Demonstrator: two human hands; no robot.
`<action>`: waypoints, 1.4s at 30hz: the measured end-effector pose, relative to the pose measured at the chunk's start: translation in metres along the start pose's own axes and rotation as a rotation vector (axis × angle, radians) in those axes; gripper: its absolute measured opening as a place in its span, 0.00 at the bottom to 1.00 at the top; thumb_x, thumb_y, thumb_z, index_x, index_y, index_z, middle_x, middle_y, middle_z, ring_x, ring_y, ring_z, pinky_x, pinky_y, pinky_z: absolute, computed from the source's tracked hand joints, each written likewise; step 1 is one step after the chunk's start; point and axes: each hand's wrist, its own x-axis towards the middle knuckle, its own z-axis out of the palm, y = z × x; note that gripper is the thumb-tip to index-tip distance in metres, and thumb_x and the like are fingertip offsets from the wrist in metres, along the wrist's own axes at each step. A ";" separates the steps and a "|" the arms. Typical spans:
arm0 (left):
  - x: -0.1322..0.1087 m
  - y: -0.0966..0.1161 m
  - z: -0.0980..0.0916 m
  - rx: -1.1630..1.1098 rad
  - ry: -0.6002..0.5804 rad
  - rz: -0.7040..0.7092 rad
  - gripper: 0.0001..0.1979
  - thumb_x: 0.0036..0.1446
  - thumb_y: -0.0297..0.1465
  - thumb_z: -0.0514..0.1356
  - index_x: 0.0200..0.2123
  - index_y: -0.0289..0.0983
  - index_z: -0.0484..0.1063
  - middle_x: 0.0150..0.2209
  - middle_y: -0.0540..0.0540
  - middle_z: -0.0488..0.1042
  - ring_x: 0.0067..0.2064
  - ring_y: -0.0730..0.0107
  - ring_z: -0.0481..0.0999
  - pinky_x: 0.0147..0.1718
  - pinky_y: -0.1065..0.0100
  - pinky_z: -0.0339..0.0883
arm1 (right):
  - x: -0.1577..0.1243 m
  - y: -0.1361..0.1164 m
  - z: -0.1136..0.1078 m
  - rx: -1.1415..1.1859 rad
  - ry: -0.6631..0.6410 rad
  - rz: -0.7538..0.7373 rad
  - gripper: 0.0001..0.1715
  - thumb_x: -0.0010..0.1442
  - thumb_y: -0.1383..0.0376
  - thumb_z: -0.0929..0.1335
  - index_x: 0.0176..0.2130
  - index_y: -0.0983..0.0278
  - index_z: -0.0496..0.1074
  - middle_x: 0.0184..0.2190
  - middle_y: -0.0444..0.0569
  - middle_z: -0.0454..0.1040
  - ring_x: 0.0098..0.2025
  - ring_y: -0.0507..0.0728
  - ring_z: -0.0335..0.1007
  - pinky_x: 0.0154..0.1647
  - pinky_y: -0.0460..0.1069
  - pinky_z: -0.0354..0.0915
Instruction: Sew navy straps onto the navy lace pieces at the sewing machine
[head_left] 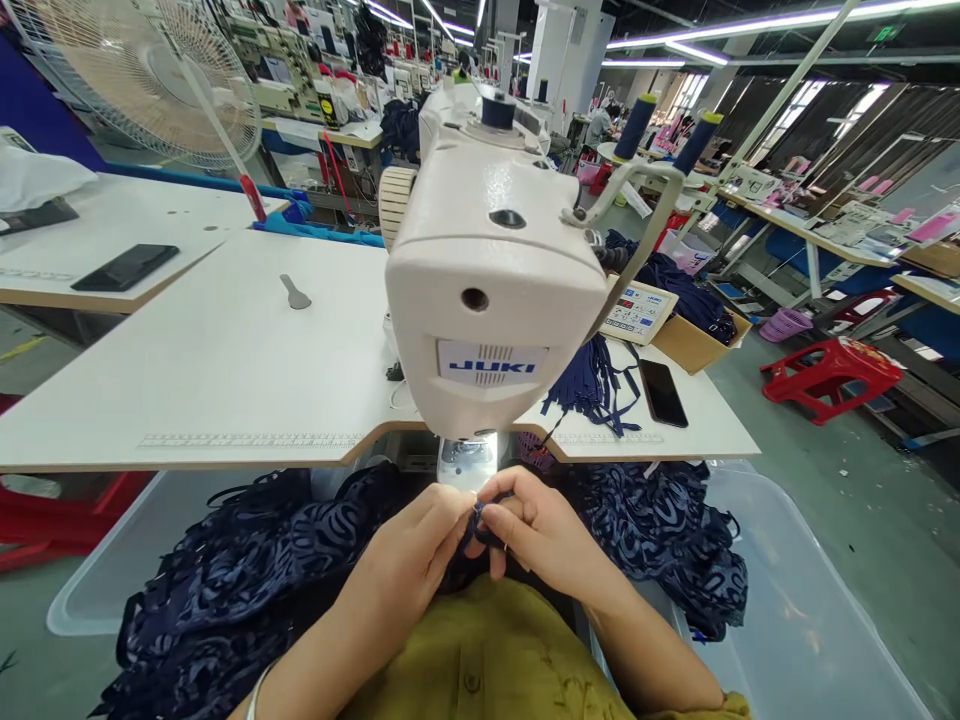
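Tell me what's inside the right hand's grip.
Part of a dark navy fabric piece shows in the right hand, with the left hand pinching at its edge. The hands cover the rest, so its full shape can't be seen.

Ceiling tubes (787,21) shine brightly, the sewing machine (499,260) glints, and edges look stretched.
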 end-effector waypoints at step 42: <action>0.006 0.003 -0.003 -0.458 -0.045 -0.369 0.06 0.57 0.36 0.59 0.33 0.40 0.69 0.37 0.48 0.79 0.42 0.68 0.78 0.41 0.68 0.73 | 0.002 0.004 -0.015 -0.643 0.610 -0.610 0.04 0.63 0.62 0.66 0.38 0.59 0.71 0.38 0.48 0.72 0.44 0.58 0.67 0.48 0.55 0.62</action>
